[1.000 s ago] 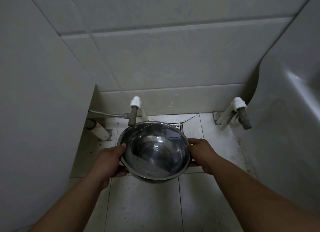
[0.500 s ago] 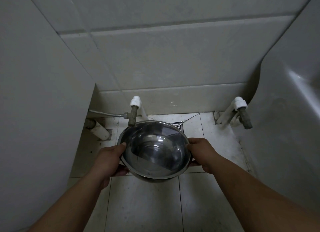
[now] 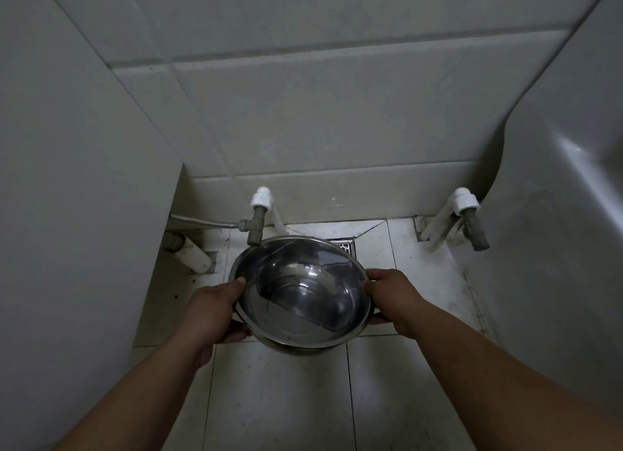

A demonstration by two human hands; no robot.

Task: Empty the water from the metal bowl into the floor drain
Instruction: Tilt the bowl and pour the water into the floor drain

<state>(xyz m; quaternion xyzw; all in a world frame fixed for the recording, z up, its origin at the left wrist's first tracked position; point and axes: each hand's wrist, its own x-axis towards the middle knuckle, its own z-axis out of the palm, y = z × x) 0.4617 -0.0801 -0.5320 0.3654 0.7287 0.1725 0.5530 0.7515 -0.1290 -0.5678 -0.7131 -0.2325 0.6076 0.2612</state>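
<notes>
I hold a shiny metal bowl (image 3: 300, 295) above the tiled floor with both hands. My left hand (image 3: 215, 307) grips its left rim, thumb on the inside edge. My right hand (image 3: 392, 297) grips the right rim. A little water lies in the bottom of the bowl, which sits roughly level. The square floor drain (image 3: 345, 245) shows just beyond the bowl's far rim, mostly hidden by it.
A brass valve on a white pipe (image 3: 258, 214) stands close to the bowl's far left rim. Another pipe stub (image 3: 470, 219) juts out at the right. A white panel (image 3: 67, 214) walls the left; a grey basin (image 3: 566, 231) curves in at the right.
The bowl and both hands have stayed almost in place, drifting slightly toward the drain. The water inside has shifted a little.
</notes>
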